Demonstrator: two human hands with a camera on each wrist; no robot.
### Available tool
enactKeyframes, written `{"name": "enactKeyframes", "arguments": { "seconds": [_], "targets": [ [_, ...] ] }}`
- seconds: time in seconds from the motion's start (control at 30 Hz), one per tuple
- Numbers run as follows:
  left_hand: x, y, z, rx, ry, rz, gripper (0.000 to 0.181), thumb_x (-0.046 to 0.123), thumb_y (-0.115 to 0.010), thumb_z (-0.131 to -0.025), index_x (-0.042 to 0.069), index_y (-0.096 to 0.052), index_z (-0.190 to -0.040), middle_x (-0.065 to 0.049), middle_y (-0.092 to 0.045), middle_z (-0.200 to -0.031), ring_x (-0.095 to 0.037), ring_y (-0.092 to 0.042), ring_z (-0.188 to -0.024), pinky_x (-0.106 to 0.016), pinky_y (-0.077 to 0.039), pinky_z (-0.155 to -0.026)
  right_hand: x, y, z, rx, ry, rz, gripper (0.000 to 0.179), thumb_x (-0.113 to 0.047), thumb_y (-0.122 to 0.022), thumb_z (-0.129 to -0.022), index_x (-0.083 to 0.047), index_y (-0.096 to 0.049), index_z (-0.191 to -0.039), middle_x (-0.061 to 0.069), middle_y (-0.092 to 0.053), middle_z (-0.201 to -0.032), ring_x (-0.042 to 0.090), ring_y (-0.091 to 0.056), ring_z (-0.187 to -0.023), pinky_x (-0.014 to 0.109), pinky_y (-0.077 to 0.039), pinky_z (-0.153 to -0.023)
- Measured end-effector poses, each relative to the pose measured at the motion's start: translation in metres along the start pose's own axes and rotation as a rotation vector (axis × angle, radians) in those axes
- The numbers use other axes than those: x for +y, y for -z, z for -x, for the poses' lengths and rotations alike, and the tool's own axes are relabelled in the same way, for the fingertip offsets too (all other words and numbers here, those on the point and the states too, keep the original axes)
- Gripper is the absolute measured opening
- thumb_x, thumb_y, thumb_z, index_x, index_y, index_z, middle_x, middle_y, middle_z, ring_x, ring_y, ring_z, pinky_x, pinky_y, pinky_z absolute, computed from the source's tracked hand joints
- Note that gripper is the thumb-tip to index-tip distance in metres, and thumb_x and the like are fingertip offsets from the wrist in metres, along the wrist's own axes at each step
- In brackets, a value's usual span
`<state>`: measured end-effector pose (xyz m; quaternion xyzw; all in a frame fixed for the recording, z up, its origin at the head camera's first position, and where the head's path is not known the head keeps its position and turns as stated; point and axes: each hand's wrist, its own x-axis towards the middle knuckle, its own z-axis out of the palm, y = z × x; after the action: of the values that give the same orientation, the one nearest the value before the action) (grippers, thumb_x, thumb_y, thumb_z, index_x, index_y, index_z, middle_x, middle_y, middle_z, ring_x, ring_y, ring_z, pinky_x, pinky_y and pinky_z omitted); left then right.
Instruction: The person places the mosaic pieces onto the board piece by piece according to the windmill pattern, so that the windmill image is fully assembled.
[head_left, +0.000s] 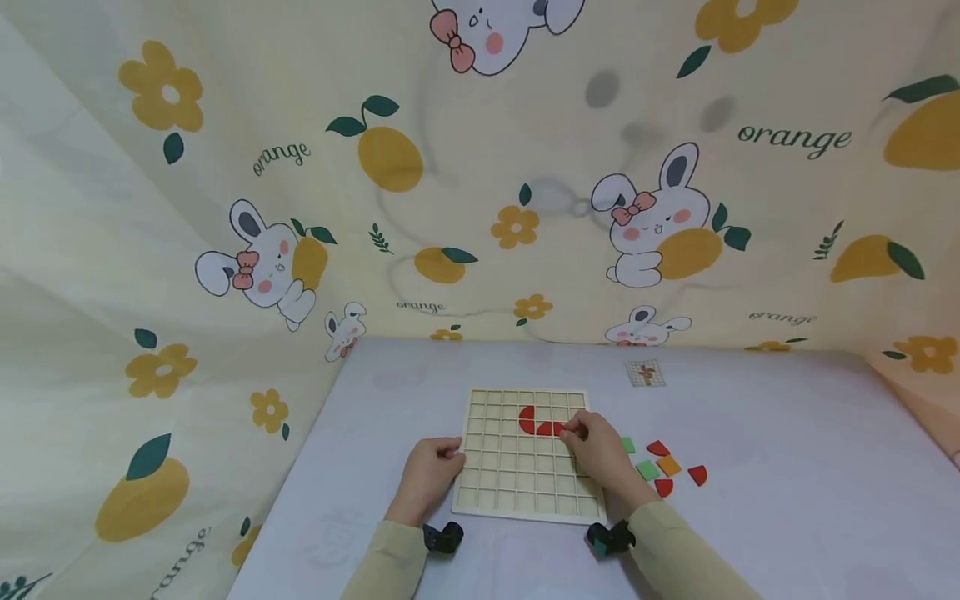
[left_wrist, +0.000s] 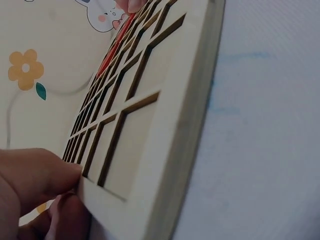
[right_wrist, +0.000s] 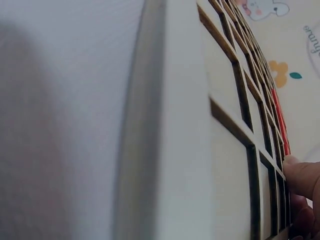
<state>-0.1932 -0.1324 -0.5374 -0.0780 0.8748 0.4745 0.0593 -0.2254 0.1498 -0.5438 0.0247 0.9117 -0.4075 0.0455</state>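
A pale wooden grid board point(head_left: 506, 482) with square cells lies on the table. At its left edge my left hand point(head_left: 429, 475) grips the frame; the left wrist view shows the thumb point(left_wrist: 55, 175) on the rim and the other fingers curled beside it. My right hand point(head_left: 602, 450) reaches over the board's right side, pinching a red tile point(head_left: 558, 428) at one of the cells. Other red rounded tiles point(head_left: 527, 426) sit in neighbouring cells to its left. The right wrist view has the right thumb point(right_wrist: 300, 175) right at the end of the red row.
Right of the board lie loose tiles: red quarter-rounds point(head_left: 698, 475), an orange square point(head_left: 668, 465) and green squares point(head_left: 647, 470). Farther back is a small patterned card point(head_left: 646, 373). A printed curtain point(head_left: 480, 208) hangs behind the white table point(head_left: 810, 492).
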Motion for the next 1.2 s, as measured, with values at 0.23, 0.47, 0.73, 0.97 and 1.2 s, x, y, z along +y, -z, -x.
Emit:
{"name": "enactKeyframes", "arguments": {
  "seconds": [0.23, 0.47, 0.73, 0.97, 1.2],
  "targets": [
    [0.002, 0.002, 0.000, -0.005, 0.010, -0.023, 0.034, 0.013, -0.068, -0.091, 0.005, -0.071, -0.124, -0.002, -0.065, -0.094, -0.015, -0.056, -0.084, -0.024, -0.047, -0.067, -0.005, 0.003, 0.003, -0.014, 0.007, -0.008, 0.008, -0.015, -0.067, -0.097, -0.011, -0.062, -0.092, 0.004, -0.059, -0.090, 0.020, -0.052, -0.084, 0.030, -0.041, -0.070],
    [-0.001, 0.000, 0.001, -0.022, 0.015, -0.023, 0.035, 0.013, -0.069, -0.089, 0.005, -0.072, -0.123, -0.003, -0.064, -0.093, -0.016, -0.055, -0.084, -0.025, -0.046, -0.067, -0.003, 0.004, 0.006, -0.017, 0.004, -0.008, 0.009, -0.014, -0.067, -0.097, -0.010, -0.061, -0.091, 0.005, -0.059, -0.088, 0.019, -0.051, -0.082, 0.030, -0.041, -0.069],
    [-0.002, 0.000, -0.001, -0.014, 0.012, -0.033, 0.034, 0.014, -0.069, -0.089, 0.006, -0.072, -0.122, -0.002, -0.066, -0.093, -0.016, -0.056, -0.084, -0.025, -0.047, -0.067, -0.003, 0.002, 0.003, -0.020, -0.004, -0.007, 0.009, -0.015, -0.066, -0.097, -0.011, -0.061, -0.092, 0.004, -0.059, -0.088, 0.019, -0.052, -0.082, 0.029, -0.041, -0.068],
    [-0.001, 0.000, -0.002, 0.000, 0.000, -0.052, 0.033, 0.015, -0.070, -0.090, 0.008, -0.073, -0.122, -0.002, -0.066, -0.095, -0.015, -0.056, -0.085, -0.026, -0.047, -0.068, -0.007, 0.006, 0.005, -0.014, 0.049, 0.061, 0.007, -0.014, -0.065, -0.098, -0.010, -0.061, -0.094, 0.006, -0.060, -0.092, 0.021, -0.053, -0.083, 0.032, -0.044, -0.071],
    [0.000, -0.002, 0.000, 0.014, -0.014, -0.066, 0.032, 0.014, -0.070, -0.091, 0.007, -0.073, -0.122, -0.003, -0.066, -0.094, -0.016, -0.056, -0.083, -0.027, -0.047, -0.069, -0.013, 0.015, 0.013, -0.015, 0.054, 0.161, 0.022, -0.019, -0.065, -0.098, -0.005, -0.062, -0.114, 0.009, -0.065, -0.101, 0.020, -0.057, -0.085, 0.034, -0.051, -0.073]
  ]
}}
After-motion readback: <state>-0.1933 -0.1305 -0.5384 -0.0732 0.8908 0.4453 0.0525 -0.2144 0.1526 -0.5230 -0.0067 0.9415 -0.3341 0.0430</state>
